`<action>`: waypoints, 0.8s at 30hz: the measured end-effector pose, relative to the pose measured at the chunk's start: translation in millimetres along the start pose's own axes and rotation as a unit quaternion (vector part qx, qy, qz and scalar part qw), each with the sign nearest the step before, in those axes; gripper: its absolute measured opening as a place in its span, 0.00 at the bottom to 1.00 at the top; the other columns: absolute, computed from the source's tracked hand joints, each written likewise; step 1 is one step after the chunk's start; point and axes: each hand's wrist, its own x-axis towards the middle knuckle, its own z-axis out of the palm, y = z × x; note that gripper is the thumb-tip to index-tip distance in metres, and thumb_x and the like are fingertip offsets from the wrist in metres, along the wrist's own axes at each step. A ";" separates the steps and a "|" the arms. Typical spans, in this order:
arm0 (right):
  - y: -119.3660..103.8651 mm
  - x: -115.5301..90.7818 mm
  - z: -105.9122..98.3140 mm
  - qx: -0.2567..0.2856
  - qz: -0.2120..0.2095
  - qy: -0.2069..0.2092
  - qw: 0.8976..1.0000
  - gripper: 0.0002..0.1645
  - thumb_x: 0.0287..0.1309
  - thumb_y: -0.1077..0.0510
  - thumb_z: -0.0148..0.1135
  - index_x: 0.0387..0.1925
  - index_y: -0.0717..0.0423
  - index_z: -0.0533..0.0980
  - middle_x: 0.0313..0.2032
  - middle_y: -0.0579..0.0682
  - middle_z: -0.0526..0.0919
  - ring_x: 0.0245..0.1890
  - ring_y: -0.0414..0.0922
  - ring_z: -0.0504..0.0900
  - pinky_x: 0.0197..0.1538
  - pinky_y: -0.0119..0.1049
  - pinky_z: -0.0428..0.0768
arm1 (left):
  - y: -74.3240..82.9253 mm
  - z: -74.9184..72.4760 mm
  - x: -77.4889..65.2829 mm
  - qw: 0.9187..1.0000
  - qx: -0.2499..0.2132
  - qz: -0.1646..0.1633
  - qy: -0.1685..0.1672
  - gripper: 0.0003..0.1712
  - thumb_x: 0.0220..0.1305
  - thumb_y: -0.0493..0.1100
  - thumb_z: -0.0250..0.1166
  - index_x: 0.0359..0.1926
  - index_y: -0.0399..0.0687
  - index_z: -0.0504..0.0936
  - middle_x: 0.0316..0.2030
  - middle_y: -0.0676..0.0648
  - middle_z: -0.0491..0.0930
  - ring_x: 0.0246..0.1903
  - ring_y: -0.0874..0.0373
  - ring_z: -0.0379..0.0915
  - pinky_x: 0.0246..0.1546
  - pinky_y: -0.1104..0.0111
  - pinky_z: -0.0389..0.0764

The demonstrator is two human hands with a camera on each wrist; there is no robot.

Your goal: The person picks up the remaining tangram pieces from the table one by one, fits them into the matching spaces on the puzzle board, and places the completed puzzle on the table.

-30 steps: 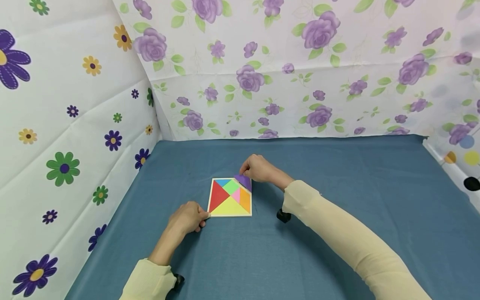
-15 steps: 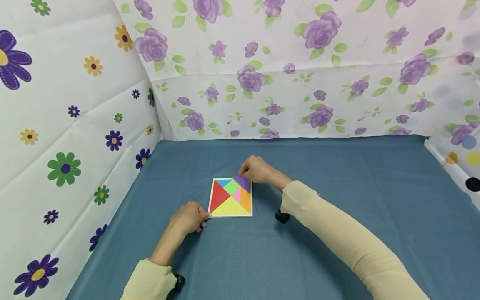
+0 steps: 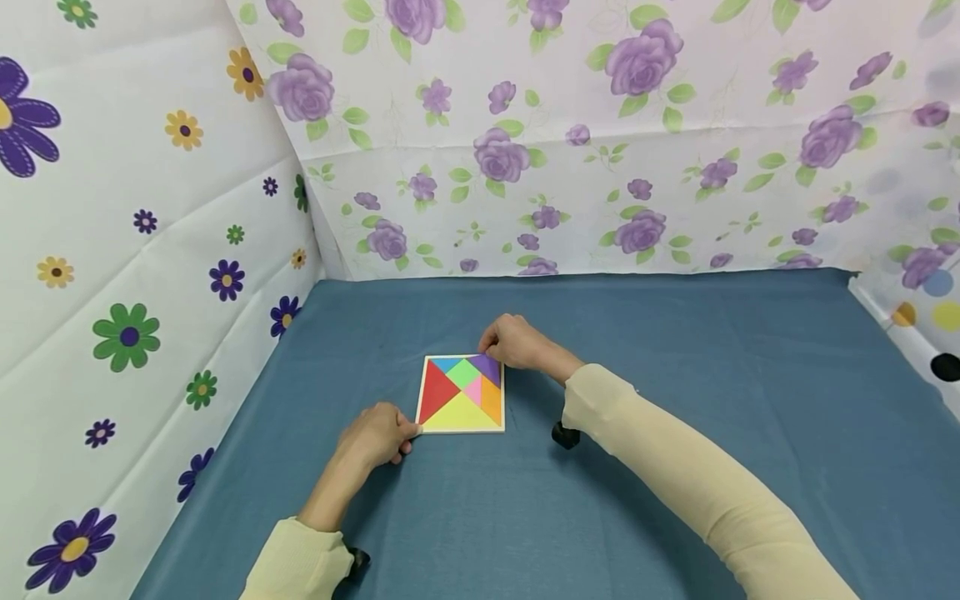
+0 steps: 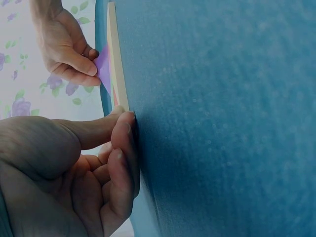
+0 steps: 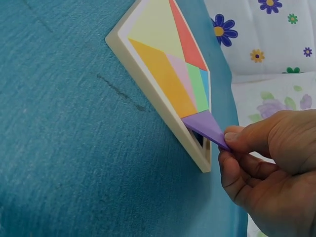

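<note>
A square tangram tray (image 5: 152, 88) with a pale rim lies on the blue cloth. Red (image 3: 437, 392), yellow (image 3: 461, 414), orange (image 3: 491, 402), pink (image 3: 474, 389), green (image 3: 463, 372) and blue (image 3: 446, 364) pieces fill most of it. My left hand (image 3: 377, 435) pinches the tray's near left corner between thumb and fingers. At the far right corner, my right hand (image 3: 519, 342) pinches the tip of a purple triangle (image 5: 205, 126). Its long edge rests by the orange and green pieces while the tip is tilted up, a dark gap showing underneath in the right wrist view.
Blue cloth (image 3: 675, 417) covers the table around the tray. A flowered white sheet (image 3: 570, 200) hangs behind the table, another (image 3: 150, 275) along the left. Black wrist devices (image 3: 566, 434) show under both cream sleeves (image 3: 675, 458).
The purple triangle has shifted slightly left and inward, so its long edge now lines up with the green and orange pieces. The right hand moved slightly with it; the left hand stays put.
</note>
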 end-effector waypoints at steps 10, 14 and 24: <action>3.7 0.6 4.4 0.000 0.003 0.009 1.000 0.14 0.71 0.66 0.60 0.51 0.61 0.86 0.50 0.56 0.87 0.43 0.47 0.84 0.47 0.39 0.85 | 0.5 0.4 0.0 1.000 0.002 -0.002 0.001 0.17 0.73 0.45 0.66 0.24 0.47 0.83 0.19 0.49 0.80 0.19 0.57 0.77 0.26 0.63 0.72; 4.7 -0.1 6.1 -0.005 -0.001 0.014 1.000 0.14 0.71 0.67 0.60 0.51 0.62 0.86 0.50 0.56 0.87 0.42 0.46 0.84 0.46 0.38 0.85 | 0.9 0.5 -0.6 1.000 0.004 0.000 0.004 0.18 0.73 0.45 0.66 0.24 0.47 0.83 0.19 0.49 0.80 0.19 0.58 0.77 0.26 0.63 0.72; 6.5 -1.5 11.9 -0.021 -0.011 0.031 0.999 0.12 0.71 0.66 0.60 0.48 0.61 0.87 0.47 0.56 0.88 0.36 0.44 0.83 0.40 0.34 0.84 | 1.6 0.8 -1.0 1.000 0.009 -0.002 0.005 0.17 0.73 0.45 0.67 0.24 0.47 0.83 0.18 0.49 0.80 0.19 0.58 0.77 0.25 0.64 0.72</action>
